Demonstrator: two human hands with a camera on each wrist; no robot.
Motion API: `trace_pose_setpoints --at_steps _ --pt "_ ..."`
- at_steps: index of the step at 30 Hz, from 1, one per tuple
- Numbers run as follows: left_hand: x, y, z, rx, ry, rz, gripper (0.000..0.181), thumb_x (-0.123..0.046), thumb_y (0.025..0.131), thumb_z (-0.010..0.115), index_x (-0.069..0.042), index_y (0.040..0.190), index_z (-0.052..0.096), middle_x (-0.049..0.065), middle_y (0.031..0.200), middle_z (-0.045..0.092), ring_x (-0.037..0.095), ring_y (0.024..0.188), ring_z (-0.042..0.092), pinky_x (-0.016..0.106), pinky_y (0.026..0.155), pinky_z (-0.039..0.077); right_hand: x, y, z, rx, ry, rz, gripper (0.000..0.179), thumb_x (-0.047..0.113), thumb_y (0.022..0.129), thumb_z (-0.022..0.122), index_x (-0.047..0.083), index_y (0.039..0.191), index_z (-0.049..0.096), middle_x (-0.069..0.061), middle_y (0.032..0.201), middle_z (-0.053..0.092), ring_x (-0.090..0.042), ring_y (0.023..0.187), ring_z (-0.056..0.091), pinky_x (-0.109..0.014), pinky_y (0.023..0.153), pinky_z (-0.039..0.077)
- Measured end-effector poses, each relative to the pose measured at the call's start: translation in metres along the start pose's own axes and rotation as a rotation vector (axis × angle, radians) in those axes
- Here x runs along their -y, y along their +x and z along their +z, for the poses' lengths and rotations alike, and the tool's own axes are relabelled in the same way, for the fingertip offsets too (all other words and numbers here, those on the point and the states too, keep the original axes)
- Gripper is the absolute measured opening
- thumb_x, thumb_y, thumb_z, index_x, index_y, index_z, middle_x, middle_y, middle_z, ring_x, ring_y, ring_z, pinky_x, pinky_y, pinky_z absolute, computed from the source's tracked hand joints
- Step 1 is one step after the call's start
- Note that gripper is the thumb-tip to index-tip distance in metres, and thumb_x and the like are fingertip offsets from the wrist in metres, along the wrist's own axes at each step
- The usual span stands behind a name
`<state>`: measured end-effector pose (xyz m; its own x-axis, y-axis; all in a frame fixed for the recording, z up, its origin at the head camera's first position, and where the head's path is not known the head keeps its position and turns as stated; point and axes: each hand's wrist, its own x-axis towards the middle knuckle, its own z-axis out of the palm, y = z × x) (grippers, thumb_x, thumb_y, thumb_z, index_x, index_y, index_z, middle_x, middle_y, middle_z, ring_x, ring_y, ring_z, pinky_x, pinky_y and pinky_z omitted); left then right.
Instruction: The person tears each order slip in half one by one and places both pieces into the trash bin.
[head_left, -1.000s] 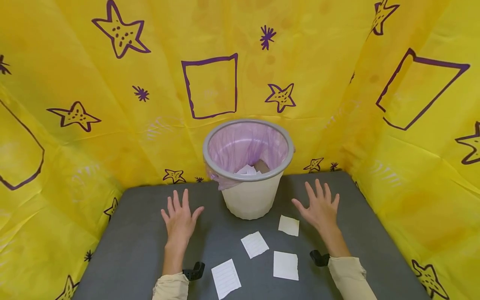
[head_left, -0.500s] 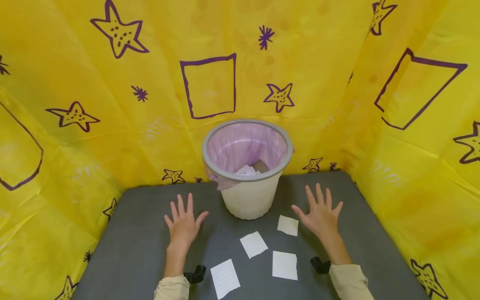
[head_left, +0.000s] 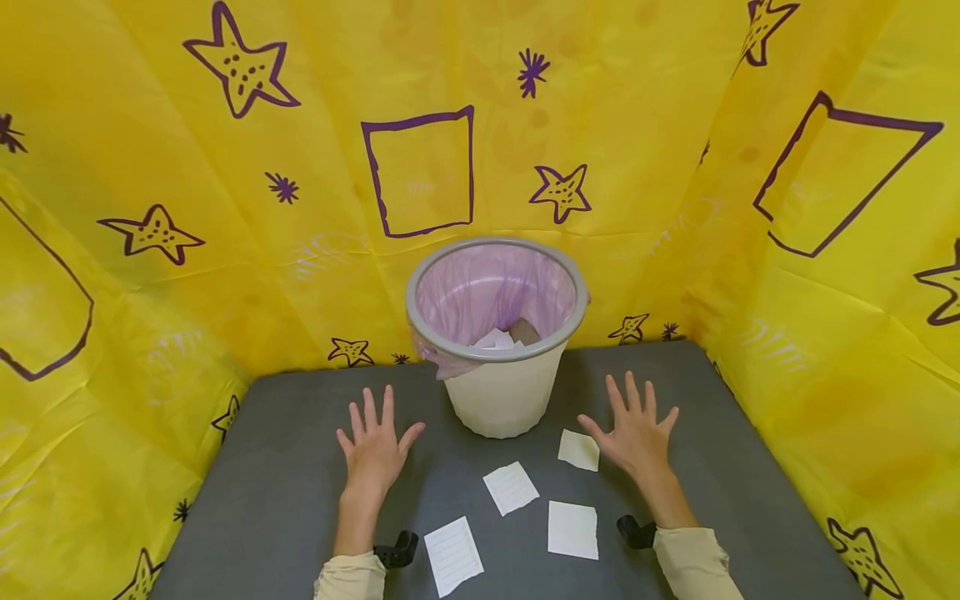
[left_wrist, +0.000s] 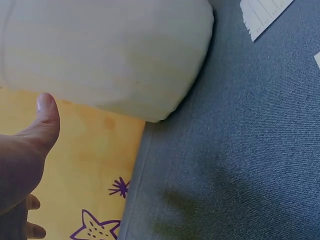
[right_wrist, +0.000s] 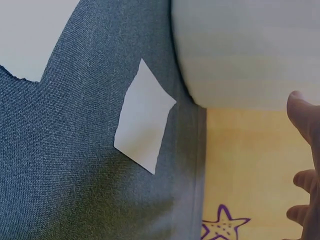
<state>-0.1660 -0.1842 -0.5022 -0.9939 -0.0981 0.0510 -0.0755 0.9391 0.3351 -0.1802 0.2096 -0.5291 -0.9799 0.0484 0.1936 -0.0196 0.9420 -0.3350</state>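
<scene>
My left hand (head_left: 375,457) hovers over the table left of the bin, fingers spread and nothing in it. On the other side my right hand (head_left: 639,437) is spread the same way, its thumb close to a small torn paper piece (head_left: 578,450). Between them at the back stands a cream waste bin (head_left: 498,400) with a grey rim and a lilac liner; white scraps (head_left: 497,340) and a brown piece (head_left: 523,332) lie inside. In front of it are a lined paper (head_left: 512,488), a plain paper (head_left: 573,530) and another lined paper (head_left: 453,556). The right wrist view shows the small paper (right_wrist: 145,117) flat beside the bin.
The dark grey table (head_left: 262,500) is enclosed by yellow cloth walls (head_left: 315,108) with purple star and outline drawings. The bin stands near the back wall. Black wrist cameras (head_left: 397,550) sit on both forearms, below beige sleeves (head_left: 351,578).
My left hand has drifted right and slightly down toward the bin's side. My right hand has lowered slightly. Both stay spread; the bin and papers keep their places.
</scene>
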Motion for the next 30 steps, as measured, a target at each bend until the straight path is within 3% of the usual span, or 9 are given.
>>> trace_pose_setpoints --at_steps 7,11,13,15,18,20,25,30 --pt "-0.006 -0.003 0.009 0.022 -0.02 0.009 0.087 -0.062 0.092 0.049 -0.017 0.157 0.013 0.024 0.162 0.006 0.053 0.146 0.007 0.078 0.107 0.01 0.006 -0.004 0.004 -0.017 -0.009 -0.041 0.089 0.068 0.083 0.055 0.02 0.153 0.028 -0.018 0.16 0.023 -0.049 0.144 0.017 -0.083 0.101 0.004" --pt "-0.013 -0.008 0.02 0.065 -0.152 0.05 0.087 -0.06 0.092 0.052 -0.016 0.157 0.014 0.024 0.161 0.011 0.052 0.145 0.014 0.075 0.108 0.016 0.017 -0.012 0.013 -0.052 0.016 -0.105 0.085 0.064 0.082 0.061 0.019 0.15 0.035 -0.017 0.156 0.031 -0.045 0.141 0.028 -0.08 0.103 0.012" --pt "-0.019 -0.011 0.027 0.063 -0.249 0.085 0.086 -0.058 0.092 0.054 -0.015 0.156 0.016 0.024 0.16 0.016 0.051 0.144 0.02 0.072 0.109 0.021 0.025 -0.016 0.018 -0.068 0.119 -0.125 0.081 0.057 0.083 0.065 0.016 0.148 0.039 -0.018 0.153 0.037 -0.044 0.137 0.036 -0.076 0.104 0.021" --pt "-0.026 -0.013 0.034 0.051 -0.358 0.117 0.083 -0.054 0.092 0.056 -0.013 0.155 0.019 0.024 0.158 0.021 0.05 0.143 0.025 0.069 0.109 0.025 0.032 -0.018 0.023 -0.064 0.292 -0.118 0.076 0.049 0.085 0.067 0.012 0.146 0.041 -0.019 0.149 0.042 -0.043 0.134 0.041 -0.071 0.105 0.03" --pt "-0.035 -0.017 0.042 0.049 -0.502 0.137 0.08 -0.052 0.093 0.056 -0.012 0.154 0.022 0.02 0.157 0.025 0.044 0.143 0.028 0.063 0.112 0.028 0.043 -0.021 0.027 -0.062 0.554 -0.072 0.068 0.036 0.087 0.069 0.007 0.143 0.044 -0.021 0.143 0.048 -0.041 0.127 0.049 -0.062 0.1 0.042" --pt "-0.039 -0.02 0.045 0.056 -0.582 0.144 0.079 -0.05 0.094 0.057 -0.011 0.153 0.024 0.017 0.157 0.028 0.04 0.144 0.029 0.06 0.113 0.028 0.048 -0.022 0.029 -0.061 0.652 -0.041 0.064 0.031 0.088 0.069 0.005 0.141 0.045 -0.021 0.139 0.051 -0.04 0.123 0.053 -0.058 0.097 0.046" --pt "-0.042 -0.022 0.05 0.049 -0.687 0.19 0.07 -0.037 0.095 0.061 -0.007 0.15 0.03 0.018 0.151 0.037 0.039 0.138 0.039 0.056 0.106 0.039 0.055 -0.024 0.033 -0.053 0.719 -0.033 0.059 0.027 0.088 0.069 0.002 0.137 0.048 -0.023 0.132 0.054 -0.04 0.114 0.059 -0.056 0.091 0.051" --pt "-0.044 -0.02 0.055 0.058 -0.764 0.193 0.062 -0.027 0.096 0.061 -0.003 0.146 0.035 0.023 0.144 0.044 0.042 0.126 0.049 0.054 0.094 0.049 0.062 -0.025 0.036 -0.029 0.765 -0.047 0.054 0.024 0.089 0.068 0.0 0.134 0.05 -0.023 0.13 0.056 -0.042 0.109 0.063 -0.055 0.086 0.052"
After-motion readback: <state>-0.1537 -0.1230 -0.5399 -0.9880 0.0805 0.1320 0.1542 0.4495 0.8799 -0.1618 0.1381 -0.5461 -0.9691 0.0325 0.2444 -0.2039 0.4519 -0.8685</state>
